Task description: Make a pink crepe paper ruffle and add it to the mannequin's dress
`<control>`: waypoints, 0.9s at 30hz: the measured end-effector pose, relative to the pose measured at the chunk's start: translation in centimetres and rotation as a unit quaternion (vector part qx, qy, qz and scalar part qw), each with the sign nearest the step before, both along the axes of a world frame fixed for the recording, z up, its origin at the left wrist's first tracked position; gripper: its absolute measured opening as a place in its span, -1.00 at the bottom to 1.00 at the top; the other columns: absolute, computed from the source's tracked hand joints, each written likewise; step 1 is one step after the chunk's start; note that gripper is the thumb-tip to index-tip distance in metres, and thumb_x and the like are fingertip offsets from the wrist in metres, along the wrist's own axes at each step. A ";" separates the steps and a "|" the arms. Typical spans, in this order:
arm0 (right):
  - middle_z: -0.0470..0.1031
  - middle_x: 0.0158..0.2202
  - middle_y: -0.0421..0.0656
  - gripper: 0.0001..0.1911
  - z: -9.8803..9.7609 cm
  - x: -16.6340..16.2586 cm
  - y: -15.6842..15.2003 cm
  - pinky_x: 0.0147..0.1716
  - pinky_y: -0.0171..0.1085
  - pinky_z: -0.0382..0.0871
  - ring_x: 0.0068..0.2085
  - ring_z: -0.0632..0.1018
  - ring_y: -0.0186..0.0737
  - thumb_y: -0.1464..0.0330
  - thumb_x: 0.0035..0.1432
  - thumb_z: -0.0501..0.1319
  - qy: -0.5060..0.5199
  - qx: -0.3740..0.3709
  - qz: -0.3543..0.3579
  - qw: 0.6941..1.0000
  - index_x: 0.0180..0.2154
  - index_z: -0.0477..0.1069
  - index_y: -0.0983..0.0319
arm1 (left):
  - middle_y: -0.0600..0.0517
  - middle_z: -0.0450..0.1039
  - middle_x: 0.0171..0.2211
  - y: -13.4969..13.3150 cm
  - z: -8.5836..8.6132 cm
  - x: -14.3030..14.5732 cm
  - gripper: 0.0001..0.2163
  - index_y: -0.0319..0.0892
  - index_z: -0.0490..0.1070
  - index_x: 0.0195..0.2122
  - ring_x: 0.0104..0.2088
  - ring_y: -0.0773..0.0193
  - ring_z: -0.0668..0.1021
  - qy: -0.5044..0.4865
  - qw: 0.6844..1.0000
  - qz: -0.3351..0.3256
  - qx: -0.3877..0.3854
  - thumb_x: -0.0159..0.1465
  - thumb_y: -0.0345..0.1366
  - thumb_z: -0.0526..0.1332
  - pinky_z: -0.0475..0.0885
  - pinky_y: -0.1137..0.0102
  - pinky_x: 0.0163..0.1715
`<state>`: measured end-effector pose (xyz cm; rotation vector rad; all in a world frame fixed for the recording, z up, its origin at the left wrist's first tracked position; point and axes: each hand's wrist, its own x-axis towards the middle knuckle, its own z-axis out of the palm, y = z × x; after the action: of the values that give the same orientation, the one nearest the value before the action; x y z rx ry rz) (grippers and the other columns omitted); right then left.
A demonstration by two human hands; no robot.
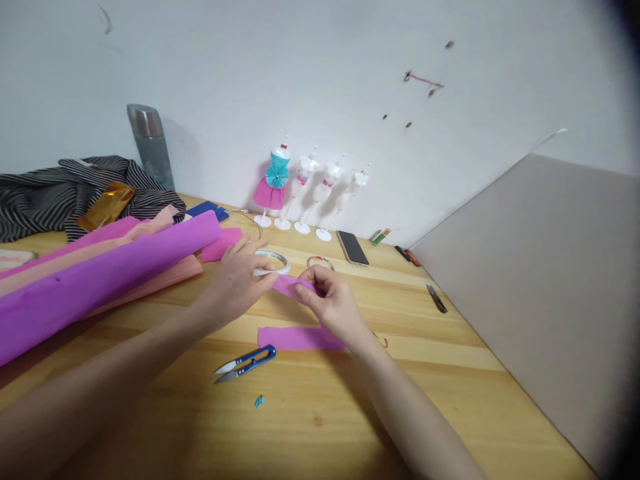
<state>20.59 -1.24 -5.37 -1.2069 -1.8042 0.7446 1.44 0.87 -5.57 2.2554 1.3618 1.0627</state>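
Note:
Both of my hands pinch a small strip of purple crepe paper just above the wooden table. My left hand grips its left end, fingers closed. My right hand holds its right end, fingers curled. A second purple paper piece lies flat on the table below my right hand. Blue-handled thread snips rest in front of it. A white tape roll sits just behind my left hand.
Rolls of purple and pink crepe paper lie at the left, beside striped cloth and a metal bottle. Several small dress mannequins line the wall. A phone, black snips and a grey board are to the right.

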 end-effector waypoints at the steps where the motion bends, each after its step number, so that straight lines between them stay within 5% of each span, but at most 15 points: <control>1: 0.16 -0.59 -0.32 -0.76 0.2 0.1 0.1 -0.54 -0.35 0.04 -0.55 0.16 -0.40 0.30 0.06 0.24 0.016 -0.016 0.008 1.000 -0.54 0.26 0.23 | -0.08 0.54 -0.07 -0.1 0.2 0.0 -0.86 -0.17 0.51 -0.41 0.08 0.02 0.46 0.000 1.000 -0.014 -0.006 0.22 -0.36 0.17 0.25 -0.01 0.15; 5: 0.16 -0.58 -0.32 -0.75 1.1 0.2 0.1 -0.55 -0.34 0.03 -0.55 0.16 -0.40 0.26 0.05 0.26 0.056 -0.053 0.030 0.997 -0.53 0.28 0.23 | -0.02 0.56 -0.28 -0.7 1.0 0.4 -0.85 -0.17 0.43 -0.44 -0.14 0.10 0.54 0.013 0.998 -0.045 -0.030 0.26 -0.37 0.12 0.37 0.11 -0.03; 14: 0.21 -0.59 -0.30 -0.82 2.0 0.4 -1.2 -0.54 -0.33 0.06 -0.55 0.20 -0.38 0.31 0.12 0.22 0.004 0.011 0.009 1.000 -0.48 0.36 0.25 | 0.03 0.52 -0.37 -1.7 1.6 1.0 -0.89 -0.14 0.34 -0.43 -0.28 0.18 0.51 0.013 0.998 -0.053 0.019 0.24 -0.39 0.11 0.38 0.23 -0.21; 21: 0.31 -0.54 -0.26 -0.87 3.6 0.0 -3.1 -0.50 -0.33 0.15 -0.53 0.28 -0.38 0.44 0.17 0.17 -0.056 0.174 -0.026 0.983 -0.44 0.38 0.24 | -0.03 0.55 -0.24 -1.9 2.5 1.7 -0.90 -0.13 0.32 -0.41 -0.09 0.11 0.54 -0.015 0.992 -0.026 0.124 0.24 -0.38 0.08 0.30 0.02 0.11; 27: 0.33 -0.55 -0.25 -0.86 3.9 -0.3 -3.3 -0.51 -0.31 0.17 -0.53 0.31 -0.36 0.45 0.20 0.19 -0.055 0.210 -0.009 0.976 -0.43 0.41 0.23 | -0.03 0.55 -0.29 -1.7 1.7 2.3 -0.91 -0.13 0.33 -0.39 -0.03 0.13 0.55 -0.033 0.982 -0.032 0.184 0.26 -0.38 0.09 0.28 -0.03 0.16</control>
<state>20.29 -4.57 -1.49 -0.9934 -1.9159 0.2648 3.71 -0.79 -3.89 2.4704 1.1327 1.4530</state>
